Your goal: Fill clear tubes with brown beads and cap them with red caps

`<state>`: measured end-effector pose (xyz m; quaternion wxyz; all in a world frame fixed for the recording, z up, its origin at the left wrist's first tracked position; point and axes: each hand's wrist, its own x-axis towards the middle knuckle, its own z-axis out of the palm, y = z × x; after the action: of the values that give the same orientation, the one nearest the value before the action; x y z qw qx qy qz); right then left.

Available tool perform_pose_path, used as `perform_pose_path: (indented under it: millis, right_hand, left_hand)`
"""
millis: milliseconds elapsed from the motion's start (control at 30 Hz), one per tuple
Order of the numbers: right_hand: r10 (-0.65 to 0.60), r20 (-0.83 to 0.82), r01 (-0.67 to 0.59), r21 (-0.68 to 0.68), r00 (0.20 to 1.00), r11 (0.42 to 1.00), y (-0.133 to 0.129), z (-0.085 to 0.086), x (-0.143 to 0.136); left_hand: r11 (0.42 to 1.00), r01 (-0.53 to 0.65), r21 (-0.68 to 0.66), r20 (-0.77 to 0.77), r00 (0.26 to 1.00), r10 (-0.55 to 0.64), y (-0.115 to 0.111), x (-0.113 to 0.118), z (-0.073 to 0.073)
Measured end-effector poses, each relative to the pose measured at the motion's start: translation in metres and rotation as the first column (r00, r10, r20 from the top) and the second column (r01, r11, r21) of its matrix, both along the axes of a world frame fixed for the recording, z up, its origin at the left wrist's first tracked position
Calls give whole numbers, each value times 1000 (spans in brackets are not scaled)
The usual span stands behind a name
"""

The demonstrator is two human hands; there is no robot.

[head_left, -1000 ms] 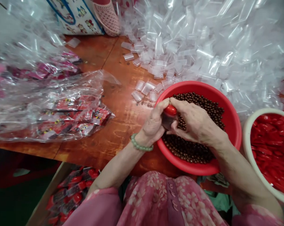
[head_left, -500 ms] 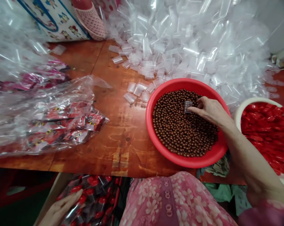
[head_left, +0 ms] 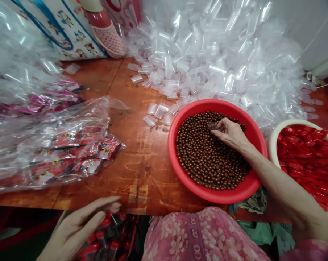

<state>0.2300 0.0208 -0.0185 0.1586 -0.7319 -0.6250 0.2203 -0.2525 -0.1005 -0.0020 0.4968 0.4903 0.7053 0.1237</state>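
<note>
Brown round beads (head_left: 207, 159) fill much of a red basin (head_left: 177, 177) on the wooden table. Over the beads, my right hand (head_left: 230, 134) pinches a small clear plastic container (head_left: 213, 126) between thumb and fingers, its lower part among the beads. My left hand (head_left: 82, 224) is near the table's front edge, above a box of small red-capped clear containers (head_left: 112, 232). Its fingers are apart and nothing shows in them.
Clear plastic containers (head_left: 202, 61) are heaped behind the basin. A white tub (head_left: 274, 145) of red plastic pieces (head_left: 307, 156) stands at right. Bagged red packets (head_left: 71, 145) lie on the table (head_left: 142, 170) at left. Behind are a patterned bag (head_left: 71, 29) and a bottle (head_left: 106, 34).
My left hand has risen from the red-capped containers toward the table edge. My right hand has shifted slightly left over the beads, and its container has tilted. The view has shifted a little.
</note>
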Motion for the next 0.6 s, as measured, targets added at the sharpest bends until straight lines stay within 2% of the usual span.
perform_pose_path:
  millis: [67,100,133,167,267,333,433,533,600]
  right_hand:
    - [41,-103,-37,35,994,999,-1,0,0]
    - [63,-148,-56,50,987,997,-1,0,-1]
    - [83,-183,-73,64,980,995,-2,0,-2]
    - [101,-223,-85,82,970,993,-2,0,-4]
    - [152,-405,-90,167,901,982,-6,3,-8]
    - [189,-554,-87,206,811,975,-11,9,-12]
    - [250,-667,-133,221,702,966,-20,20,-20]
    - [302,-674,-175,251,675,952,-28,30,-26]
    - [306,-678,-189,243,669,951,-30,32,-27]
  left_hand:
    - [989,54,136,111,991,-69,29,42,19]
    - [972,109,209,169,975,-146,43,66,27]
    - [952,154,266,238,946,-219,56,90,33]
    - [935,138,326,324,913,-248,68,114,36]
    - [937,82,339,586,761,-278,95,178,32]
    - [943,94,320,657,695,-292,108,212,23]
    - [930,156,333,675,650,-350,122,246,10]
    - [897,186,400,651,631,-421,131,261,4]
    - [903,201,379,701,575,-422,133,263,3]
